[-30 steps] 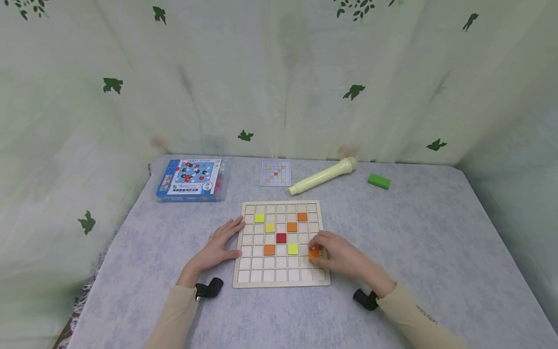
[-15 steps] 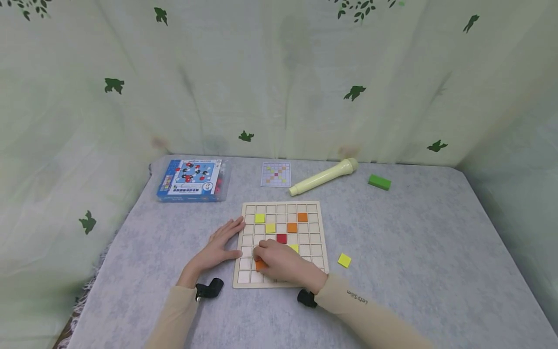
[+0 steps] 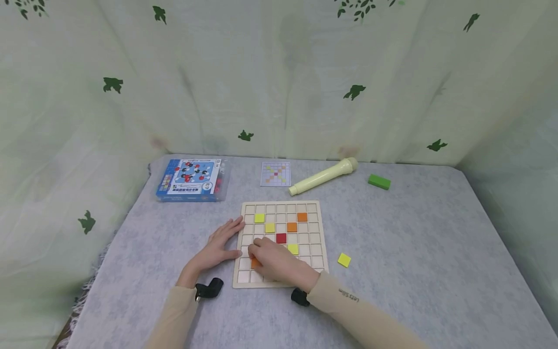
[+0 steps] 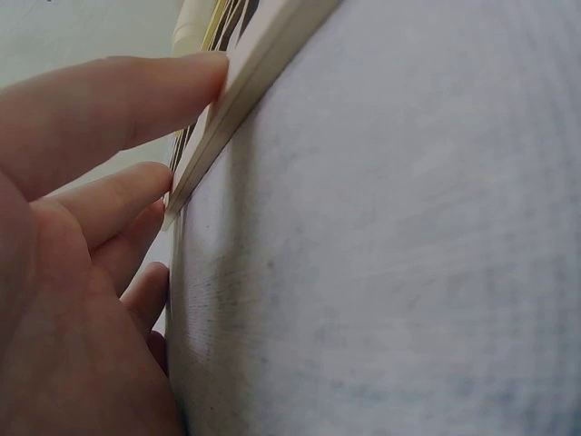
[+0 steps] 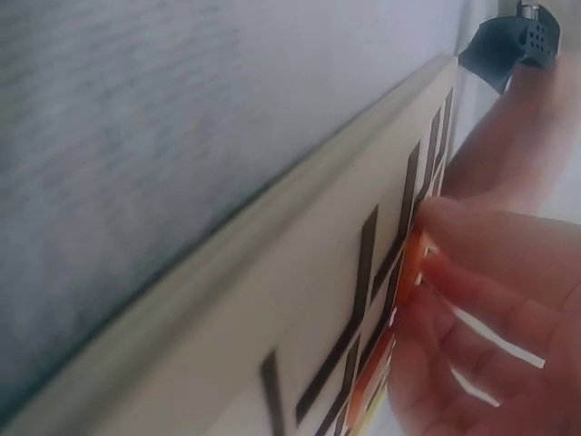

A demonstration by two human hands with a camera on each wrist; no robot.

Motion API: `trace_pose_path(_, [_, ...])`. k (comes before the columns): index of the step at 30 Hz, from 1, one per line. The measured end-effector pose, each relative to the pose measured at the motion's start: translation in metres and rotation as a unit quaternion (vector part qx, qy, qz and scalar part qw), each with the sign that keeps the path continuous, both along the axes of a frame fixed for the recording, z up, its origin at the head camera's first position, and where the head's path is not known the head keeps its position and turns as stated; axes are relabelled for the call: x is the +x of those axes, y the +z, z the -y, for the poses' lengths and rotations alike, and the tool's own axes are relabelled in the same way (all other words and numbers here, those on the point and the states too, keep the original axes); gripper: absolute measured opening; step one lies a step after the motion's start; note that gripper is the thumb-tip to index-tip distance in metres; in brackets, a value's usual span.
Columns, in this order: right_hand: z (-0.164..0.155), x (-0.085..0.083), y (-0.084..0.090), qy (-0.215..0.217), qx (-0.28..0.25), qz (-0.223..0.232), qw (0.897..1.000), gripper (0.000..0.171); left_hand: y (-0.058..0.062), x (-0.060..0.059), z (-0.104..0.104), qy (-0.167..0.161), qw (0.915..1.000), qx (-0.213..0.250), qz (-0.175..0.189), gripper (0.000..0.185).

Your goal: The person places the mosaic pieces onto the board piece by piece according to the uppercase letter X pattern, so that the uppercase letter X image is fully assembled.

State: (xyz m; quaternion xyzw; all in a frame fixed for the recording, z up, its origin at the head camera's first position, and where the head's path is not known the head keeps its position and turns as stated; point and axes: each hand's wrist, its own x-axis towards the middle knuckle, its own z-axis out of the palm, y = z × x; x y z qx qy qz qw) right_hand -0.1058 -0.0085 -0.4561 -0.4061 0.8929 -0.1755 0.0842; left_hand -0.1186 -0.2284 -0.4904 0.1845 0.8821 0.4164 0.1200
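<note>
The right hand lies over the near left part of the wooden grid board, its fingers curled round an orange tile that shows just past the fingertips, in a cell of the board's second row from the near edge. The right wrist view shows the orange tile pinched edge-on between fingertips against the board; whether it sits fully down in the cell is hard to judge from that close angle. The left hand rests flat on the grey table beside the right hand, fingers straight and holding nothing, with the fingertips pressed against the board's left edge.

Just beyond the right hand on the board lie a red tile, two yellow tiles and two orange ones farther up, and another yellow tile right by its knuckles. To the right of the right forearm, off the board, a loose yellow tile lies on the table. Far beyond both hands are a blue box, a pattern card, a pale cylinder and a green block.
</note>
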Motion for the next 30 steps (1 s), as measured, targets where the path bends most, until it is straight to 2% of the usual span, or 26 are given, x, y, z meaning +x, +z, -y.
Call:
trace_pose_path(6, [-0.027,-0.006,0.006,-0.028,-0.058,0.071,0.995,0.015,-0.001,-0.001,-0.001,0.003,1.0000,-0.004,-0.003,0.076])
trace_pose_path(9, [-0.059,-0.009,0.009,-0.054,-0.098,0.095,0.989,0.015,-0.001,-0.001,-0.003,0.004,1.0000,-0.002,-0.001,0.076])
trace_pose_path(14, [-0.127,-0.009,0.001,-0.100,-0.135,0.107,0.980,0.017,0.001,0.000,-0.002,0.006,1.0000,-0.005,0.001,0.076])
trace_pose_path(17, [-0.163,-0.006,-0.006,-0.111,-0.138,0.106,0.978,0.018,0.001,0.001,0.000,0.011,0.9999,-0.011,0.004,0.076])
trace_pose_path(21, [-0.191,0.001,-0.013,-0.097,-0.119,0.098,0.983,0.024,0.001,0.001,0.001,0.012,0.9998,-0.013,0.006,0.077])
trace_pose_path(25, [-0.200,0.005,-0.016,-0.087,-0.087,0.083,0.989,0.027,0.001,0.001,0.000,0.011,0.9999,-0.008,0.005,0.077])
trace_pose_path(30, [-0.199,0.007,-0.015,-0.108,-0.066,0.057,0.990,0.023,0.000,0.000,-0.002,0.011,0.9999,-0.006,0.006,0.076])
